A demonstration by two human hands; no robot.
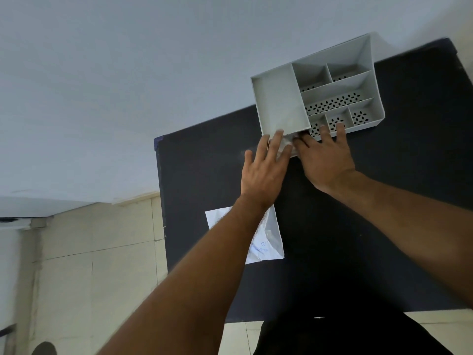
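A grey plastic organizer (pixel 368 60) with several compartments, some with perforated floors, stands at the far side of a dark table (pixel 204 175). My left hand (pixel 266 167) reaches to its near edge with fingers straight, touching the wall of the large solid compartment. My right hand (pixel 325 160) lies beside it, fingers spread and straight against the organizer's near rim. Something pale and crumpled (pixel 288 146) shows between the two hands; what it is cannot be told.
A white plastic bag with blue print (pixel 266 242) lies on the table under my left forearm. A pale wall rises behind the table. Tiled floor (pixel 89 265) lies to the left, past the table's left edge. My dark clothing shows at the bottom.
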